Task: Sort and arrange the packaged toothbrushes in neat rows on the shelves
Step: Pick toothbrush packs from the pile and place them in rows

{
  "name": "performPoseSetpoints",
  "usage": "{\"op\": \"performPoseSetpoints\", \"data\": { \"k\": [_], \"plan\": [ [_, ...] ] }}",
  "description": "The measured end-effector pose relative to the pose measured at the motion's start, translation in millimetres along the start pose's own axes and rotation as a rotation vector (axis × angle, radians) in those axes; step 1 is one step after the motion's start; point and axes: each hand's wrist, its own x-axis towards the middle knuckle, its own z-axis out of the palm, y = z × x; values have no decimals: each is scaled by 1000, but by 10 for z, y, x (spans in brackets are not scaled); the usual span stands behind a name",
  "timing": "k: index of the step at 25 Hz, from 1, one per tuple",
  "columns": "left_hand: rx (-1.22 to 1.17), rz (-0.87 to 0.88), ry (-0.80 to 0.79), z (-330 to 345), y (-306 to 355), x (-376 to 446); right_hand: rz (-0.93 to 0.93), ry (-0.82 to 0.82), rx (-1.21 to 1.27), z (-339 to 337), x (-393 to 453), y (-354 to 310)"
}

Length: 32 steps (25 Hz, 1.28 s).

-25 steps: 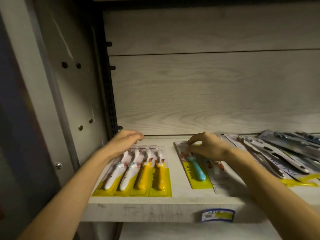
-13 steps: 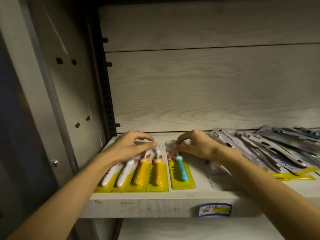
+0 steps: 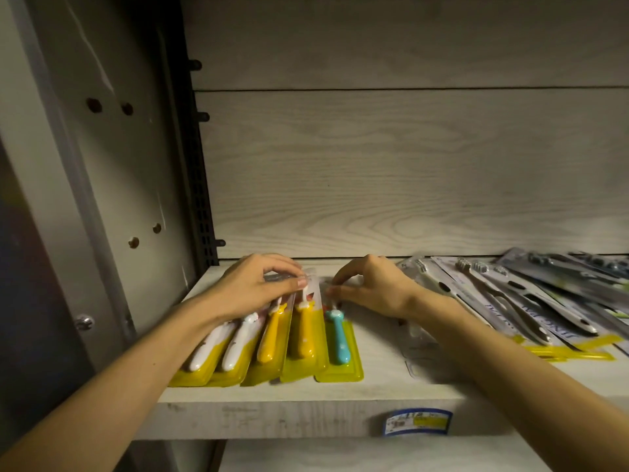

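A row of yellow-backed toothbrush packs lies at the left end of the wooden shelf point(image 3: 391, 390): two white-handled packs point(image 3: 218, 349), two orange-handled packs point(image 3: 299, 338), and a blue-handled pack point(image 3: 338, 342) at the right end, against the orange one. My left hand point(image 3: 252, 287) rests over the top ends of the white and orange packs, thumb on the rightmost orange pack. My right hand point(image 3: 374, 287) pinches the top end of the blue pack with its fingertips. A loose heap of grey adult toothbrush packs point(image 3: 531, 294) spreads across the right side.
A clear empty-looking blister pack point(image 3: 420, 349) lies under my right forearm. A blue and yellow price label point(image 3: 417, 422) sticks to the shelf's front edge. The cabinet side wall point(image 3: 129, 185) stands close on the left, the wood back panel point(image 3: 408, 172) behind.
My right hand has slid the blue pack leftward until it sits against the orange packs. My left hand shifted right over the row's top ends.
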Motion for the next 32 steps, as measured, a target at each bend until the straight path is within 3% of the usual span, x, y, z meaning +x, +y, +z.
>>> {"op": "performPoseSetpoints", "data": {
  "k": [4,9,15,20,25,32],
  "plan": [
    [190,58,-43,31,-15,-25,83,-2,139,36,0,-60],
    [191,89,-44,34,-3,-48,154,74,368,-213,-65,-3],
    [264,41,8,31,-16,-38,172,54,43,-548,-945,167],
    [315,30,-37,43,-12,-22,132,57,-431,-533,-1229,-64],
    [342,44,-15,51,37,-98,138,119,-480,-447,-1155,-90],
    [332,-84,-130,84,237,11,172,247,-230,-319,-975,-100]
  ]
}}
